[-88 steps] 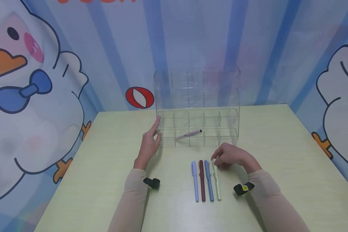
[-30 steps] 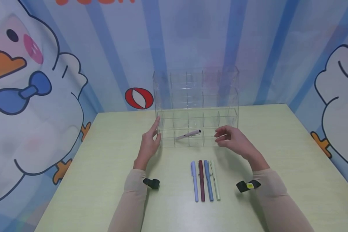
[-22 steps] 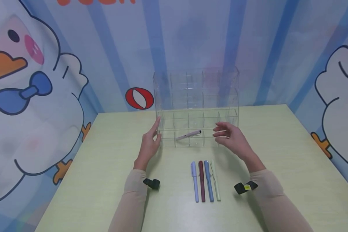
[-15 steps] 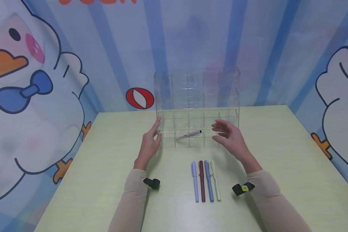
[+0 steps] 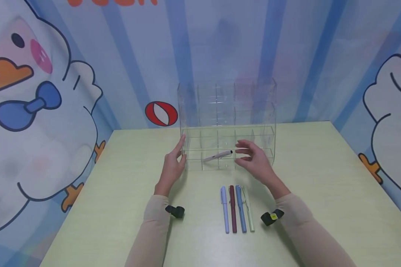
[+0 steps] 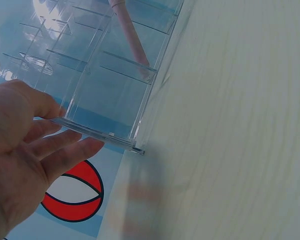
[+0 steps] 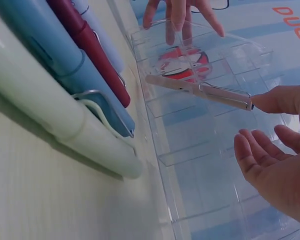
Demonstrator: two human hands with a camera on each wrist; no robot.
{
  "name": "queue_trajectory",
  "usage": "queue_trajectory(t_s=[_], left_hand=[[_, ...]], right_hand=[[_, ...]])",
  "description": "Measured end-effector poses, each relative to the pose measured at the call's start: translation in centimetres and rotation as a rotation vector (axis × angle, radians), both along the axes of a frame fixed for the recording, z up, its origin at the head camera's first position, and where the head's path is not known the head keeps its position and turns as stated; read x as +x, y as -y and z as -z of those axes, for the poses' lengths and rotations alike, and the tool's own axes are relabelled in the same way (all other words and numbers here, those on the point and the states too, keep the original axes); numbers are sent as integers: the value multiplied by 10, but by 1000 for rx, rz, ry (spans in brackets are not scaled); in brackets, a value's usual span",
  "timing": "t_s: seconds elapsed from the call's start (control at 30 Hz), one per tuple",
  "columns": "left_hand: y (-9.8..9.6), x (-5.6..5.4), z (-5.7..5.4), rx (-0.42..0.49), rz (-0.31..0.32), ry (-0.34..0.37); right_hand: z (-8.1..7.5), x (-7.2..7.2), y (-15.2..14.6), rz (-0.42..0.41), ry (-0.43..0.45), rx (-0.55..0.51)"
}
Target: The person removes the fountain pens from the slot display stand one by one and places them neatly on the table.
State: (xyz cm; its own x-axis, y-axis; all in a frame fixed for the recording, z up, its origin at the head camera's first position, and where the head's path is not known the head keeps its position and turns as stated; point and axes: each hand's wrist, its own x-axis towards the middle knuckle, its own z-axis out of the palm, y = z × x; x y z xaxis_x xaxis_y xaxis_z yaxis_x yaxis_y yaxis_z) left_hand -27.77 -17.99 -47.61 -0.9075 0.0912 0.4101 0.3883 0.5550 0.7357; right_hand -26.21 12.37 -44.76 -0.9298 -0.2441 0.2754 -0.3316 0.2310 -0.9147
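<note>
A clear acrylic organizer (image 5: pixel 226 142) with rows of compartments stands upright at the back of the table. My left hand (image 5: pixel 172 168) holds its left side panel, thumb at the front edge and fingers spread along the outside (image 6: pixel 25 145). A pale pink capped pen (image 5: pixel 218 155) leans at a slant in the front row, its black-tipped cap end raised to the right. Beside that end is my right hand (image 5: pixel 254 159), fingers loosely bent and holding nothing. In the right wrist view the thumb overlaps the end of the pink pen (image 7: pixel 200 91); I cannot tell whether they touch.
In front of the organizer lie a lilac pen (image 5: pixel 225 209), a dark red pen (image 5: pixel 233 209), a blue pen (image 5: pixel 241 209) and a pale green pen (image 5: pixel 249 211), side by side on the pale wood-grain table (image 5: pixel 120 222). A printed backdrop (image 5: pixel 207 44) rises behind the organizer.
My right hand has left the pale green pen, risen to the organizer and moved left to the pink pen's cap end. The left hand stays where it was.
</note>
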Motion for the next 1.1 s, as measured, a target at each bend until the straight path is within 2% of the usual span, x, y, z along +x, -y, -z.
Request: queue_trajectory(t_s=[0.23, 0.43, 0.8, 1.1], left_hand=[[0, 0, -1, 0, 3, 19], [-1, 0, -2, 6, 6, 14], [-1, 0, -1, 17, -3, 25], [-1, 0, -1, 16, -17, 25]], right_hand=[[4, -5, 9, -44, 54, -3], [5, -9, 17, -61, 31, 6], [8, -16, 27, -80, -16, 97], [8, -18, 30, -86, -32, 102]])
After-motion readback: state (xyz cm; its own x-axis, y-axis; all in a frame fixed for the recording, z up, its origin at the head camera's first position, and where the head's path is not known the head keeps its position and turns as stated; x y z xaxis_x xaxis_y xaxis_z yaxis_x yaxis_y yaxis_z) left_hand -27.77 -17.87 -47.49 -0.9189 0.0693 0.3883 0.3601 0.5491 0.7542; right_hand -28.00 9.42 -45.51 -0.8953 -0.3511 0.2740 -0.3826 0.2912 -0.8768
